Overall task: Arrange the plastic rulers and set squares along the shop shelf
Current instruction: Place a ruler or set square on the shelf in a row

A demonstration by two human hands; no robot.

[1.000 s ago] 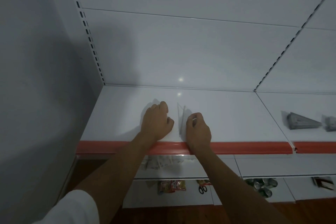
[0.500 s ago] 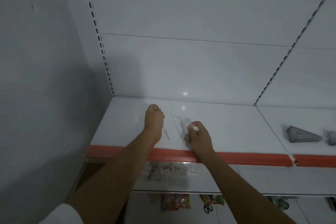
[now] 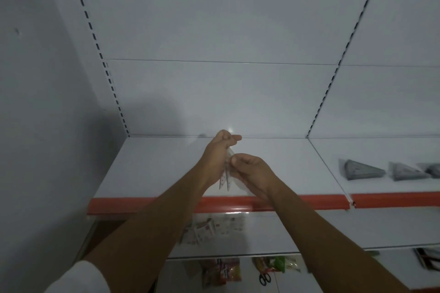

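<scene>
Both hands meet above the white shelf with its orange front strip. Between them stand clear plastic set squares, edge-on and nearly upright, with their printed scales showing at the lower end. My left hand grips them from the left, its fingers curled over the top. My right hand pinches them from the right, thumb pressed to the plastic. How many pieces are in the bunch is hard to tell.
On the neighbouring shelf section to the right lie three grey packs of set squares. A grey wall closes the left side. Lower shelves hold paper packets, snack bags and black scissors.
The clear set squares have come up off the shelf into both hands, which have moved together. The camera has tilted upward and closer.
</scene>
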